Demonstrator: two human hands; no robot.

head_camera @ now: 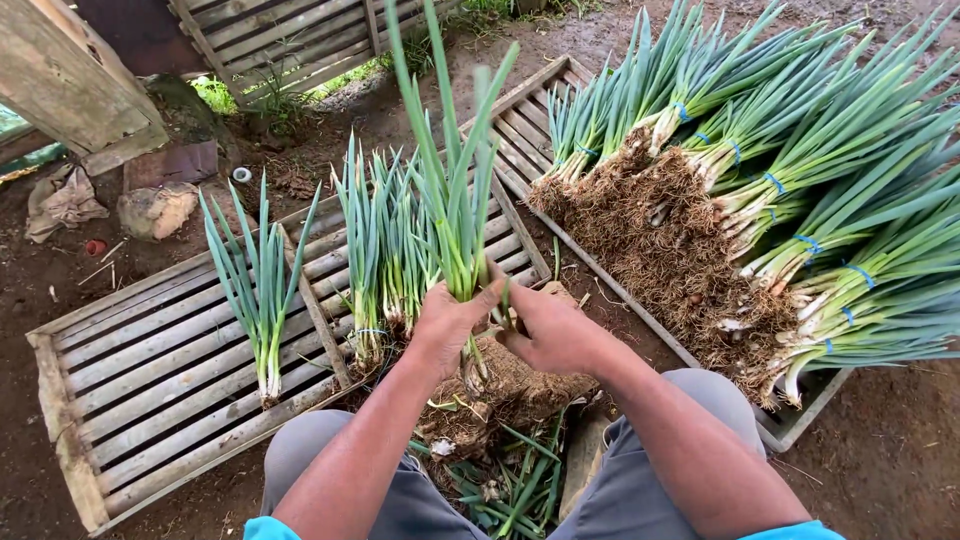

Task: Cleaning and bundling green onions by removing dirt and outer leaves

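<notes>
Centrally, a loose bunch of green spring onions with white stems and soil-matted roots is held upright between the knees. The left hand is clenched round the stems just above the roots; the right hand is closed on the same stems from the other side.

Item: a weathered grey slatted wooden pallet, lying flat on the earth to the left. Two smaller upright onion bunches are carried on it, one thin bunch near its middle, one fuller bunch at its right edge; the far-left slats are bare.

Item: a second slatted wooden tray, to the right, piled with a heap of blue-banded onion bundles, roots overhanging its near edge.

Item: green trimmings, dropped between the legs.
</notes>
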